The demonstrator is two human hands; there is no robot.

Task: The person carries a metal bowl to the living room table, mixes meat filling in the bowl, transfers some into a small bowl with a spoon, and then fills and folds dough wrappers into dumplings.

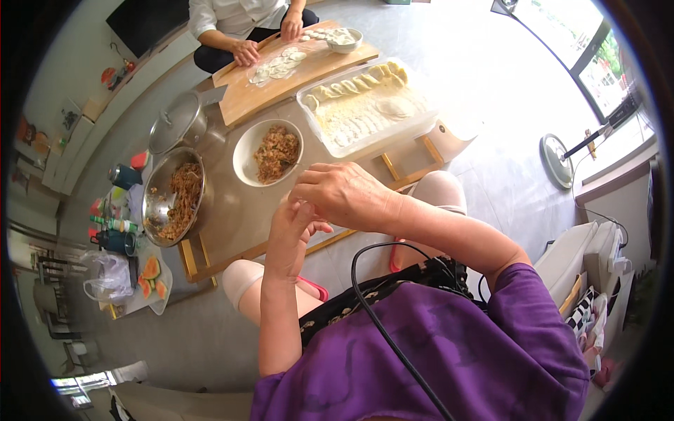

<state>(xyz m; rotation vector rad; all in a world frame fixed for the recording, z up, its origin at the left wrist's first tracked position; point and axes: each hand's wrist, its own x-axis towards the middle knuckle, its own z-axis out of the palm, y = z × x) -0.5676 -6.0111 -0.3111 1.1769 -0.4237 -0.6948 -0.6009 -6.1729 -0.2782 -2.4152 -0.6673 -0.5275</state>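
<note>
My left hand [292,228] and my right hand [342,194] meet above the near edge of the low table, fingers closed against each other. Whatever lies between the fingers is hidden behind the backs of my hands. Just beyond them is a white bowl [242,163] with reddish-brown minced filling [277,153]. Farther right, a clear plastic tray [354,149] has a curved row of folded dumplings [365,83] along its far side and paler pieces on its floured bottom. On the left stands a steel bowl [156,203], also partly full of filling.
Across the table, a person's hands [246,53] work at a wooden board [242,102] with flat dough wrappers [281,64] and a small bowl [345,48]. A metal lid [174,125] leans by the steel bowl. Melon slices [150,270] are at left. A black cable [375,316] crosses my lap.
</note>
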